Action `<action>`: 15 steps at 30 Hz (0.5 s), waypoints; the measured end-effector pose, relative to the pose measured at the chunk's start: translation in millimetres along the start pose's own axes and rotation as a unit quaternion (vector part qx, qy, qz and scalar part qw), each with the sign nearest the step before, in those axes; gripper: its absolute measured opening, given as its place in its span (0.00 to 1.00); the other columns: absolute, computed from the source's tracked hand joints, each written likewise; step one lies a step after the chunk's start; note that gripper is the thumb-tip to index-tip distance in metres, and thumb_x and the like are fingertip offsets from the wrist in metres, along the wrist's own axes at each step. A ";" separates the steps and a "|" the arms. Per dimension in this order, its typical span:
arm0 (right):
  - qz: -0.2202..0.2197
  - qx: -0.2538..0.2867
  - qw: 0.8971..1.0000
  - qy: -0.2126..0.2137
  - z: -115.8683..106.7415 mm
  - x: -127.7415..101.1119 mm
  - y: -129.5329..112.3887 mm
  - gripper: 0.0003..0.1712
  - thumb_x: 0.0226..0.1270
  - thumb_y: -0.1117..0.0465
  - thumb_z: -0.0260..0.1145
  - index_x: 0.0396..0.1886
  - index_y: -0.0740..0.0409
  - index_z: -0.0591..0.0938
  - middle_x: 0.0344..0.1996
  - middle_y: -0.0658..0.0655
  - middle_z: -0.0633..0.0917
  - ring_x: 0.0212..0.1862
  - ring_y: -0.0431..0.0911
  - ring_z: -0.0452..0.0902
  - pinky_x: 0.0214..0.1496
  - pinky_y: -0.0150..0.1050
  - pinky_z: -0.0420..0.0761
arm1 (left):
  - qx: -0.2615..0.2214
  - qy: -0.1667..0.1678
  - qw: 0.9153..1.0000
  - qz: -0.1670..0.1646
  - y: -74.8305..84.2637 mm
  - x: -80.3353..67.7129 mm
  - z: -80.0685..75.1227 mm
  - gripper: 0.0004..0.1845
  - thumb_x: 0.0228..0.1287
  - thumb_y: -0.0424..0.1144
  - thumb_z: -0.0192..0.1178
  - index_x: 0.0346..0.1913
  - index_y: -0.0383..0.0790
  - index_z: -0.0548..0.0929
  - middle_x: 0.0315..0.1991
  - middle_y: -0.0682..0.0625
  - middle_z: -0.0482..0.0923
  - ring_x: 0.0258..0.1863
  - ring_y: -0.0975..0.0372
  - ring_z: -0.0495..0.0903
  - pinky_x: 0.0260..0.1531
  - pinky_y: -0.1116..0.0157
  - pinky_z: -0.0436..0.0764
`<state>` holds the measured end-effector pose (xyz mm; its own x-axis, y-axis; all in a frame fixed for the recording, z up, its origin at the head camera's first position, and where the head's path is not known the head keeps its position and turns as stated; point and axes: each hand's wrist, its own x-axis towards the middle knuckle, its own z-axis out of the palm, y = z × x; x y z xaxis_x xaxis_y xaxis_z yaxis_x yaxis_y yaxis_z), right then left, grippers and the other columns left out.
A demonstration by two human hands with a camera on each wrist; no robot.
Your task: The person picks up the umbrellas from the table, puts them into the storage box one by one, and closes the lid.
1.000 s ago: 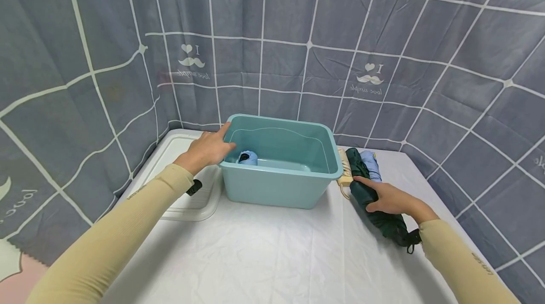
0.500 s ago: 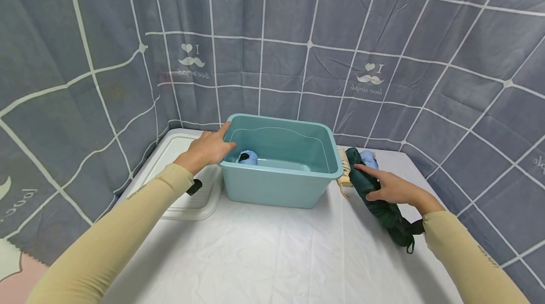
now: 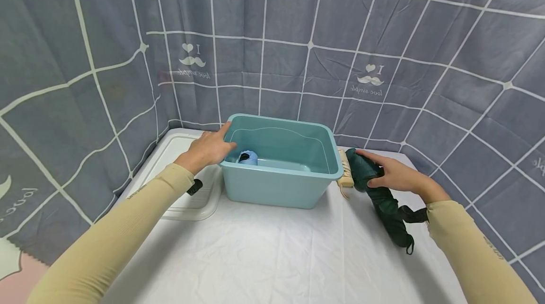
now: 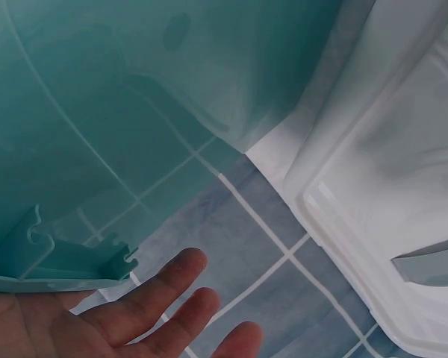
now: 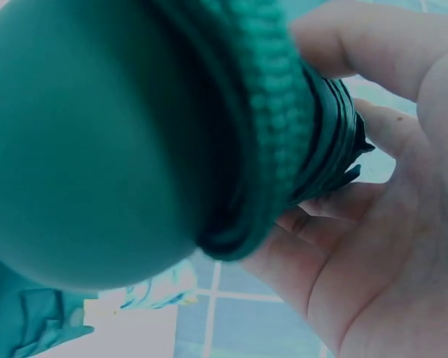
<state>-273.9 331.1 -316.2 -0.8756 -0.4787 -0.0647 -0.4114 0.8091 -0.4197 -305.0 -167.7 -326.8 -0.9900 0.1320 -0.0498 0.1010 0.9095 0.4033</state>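
My right hand (image 3: 398, 175) grips a dark green folded umbrella (image 3: 362, 171) at the right of the bin. Its rounded end (image 5: 82, 149) fills the left of the right wrist view, with a ribbed band behind it. Below the hand, dark green cloth (image 3: 393, 223) with a black strap and small loop stretches toward the front. My left hand (image 3: 209, 148) rests on the left rim of the teal bin (image 3: 272, 186), thumb on the inner side, fingers (image 4: 175, 280) extended outside the wall. A light blue rolled bundle (image 3: 248, 157) lies inside the bin at its left.
A white lid (image 3: 200, 204) lies left of the bin, partly under it in view. A cream folded item (image 3: 346, 171) with a cord is beside the bin's right side. In the right wrist view, something light blue (image 5: 164, 287) lies beyond. Grey gridded curtain (image 3: 281, 67) surrounds the table.
My right hand has moved away from me and slightly right, raising the near end of the green umbrella. The light blue item behind it is now hidden. The left hand stays put.
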 end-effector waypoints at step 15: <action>0.001 0.052 0.999 0.000 -28.4 13.4 -17.9 0.54 0.63 0.64 0.71 0.83 0.43 0.51 0.59 0.64 0.77 0.42 0.50 0.76 0.42 0.45 0.78 | -0.003 0.006 1.000 0.002 0.3 -1.1 0.8 0.43 0.72 0.59 0.44 0.83 0.53 0.39 0.77 0.35 0.59 0.73 0.39 0.61 0.51 0.41 0.75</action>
<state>-285.5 319.9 -283.9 -0.8764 -0.4771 -0.0660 -0.3808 0.7701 -0.5118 -303.8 -167.2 -327.3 -0.9906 0.1312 -0.0378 0.1045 0.9067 0.4086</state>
